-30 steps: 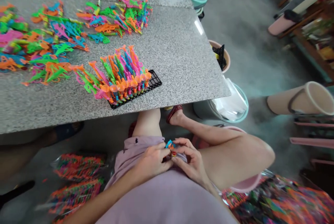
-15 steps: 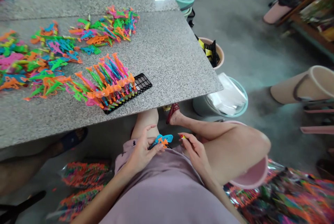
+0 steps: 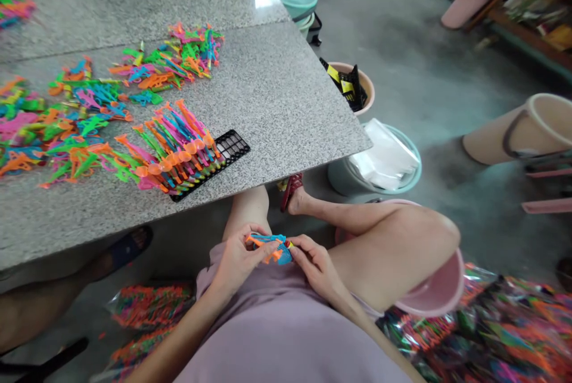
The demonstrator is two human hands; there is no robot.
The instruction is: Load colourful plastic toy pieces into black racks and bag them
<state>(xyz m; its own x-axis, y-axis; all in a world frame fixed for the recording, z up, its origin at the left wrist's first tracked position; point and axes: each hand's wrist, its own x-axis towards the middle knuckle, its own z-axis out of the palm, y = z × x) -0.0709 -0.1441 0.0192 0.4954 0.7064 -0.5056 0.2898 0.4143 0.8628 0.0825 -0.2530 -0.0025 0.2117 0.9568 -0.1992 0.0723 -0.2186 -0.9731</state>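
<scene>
Above my lap, my left hand (image 3: 241, 258) grips a small blue and orange plastic toy (image 3: 282, 255), its fingers closed around the orange end. Its exact kind is hard to make out. My right hand (image 3: 315, 261) pinches a little yellow and red piece (image 3: 289, 244) between thumb and fingertips, right at the toy's right end. Whether that piece is inside the toy or only against it, I cannot tell. On the table's near edge, a black plastic grid rack (image 3: 235, 145) bears a row of upright, colourful toys (image 3: 179, 145) with orange round parts.
Piles of loose coloured plastic toys (image 3: 89, 97) lie on the speckled stone table (image 3: 286, 91). A tub with white bags (image 3: 384, 150) and a bin with black racks (image 3: 355, 88) stand by its right edge. Bagged toys (image 3: 152, 305) lie on the floor. Another person's leg (image 3: 58, 299) shows at left.
My right hand has moved left, bringing the yellow and red piece from apart up to the toy. The toy has turned in my left hand. The view has shifted slightly.
</scene>
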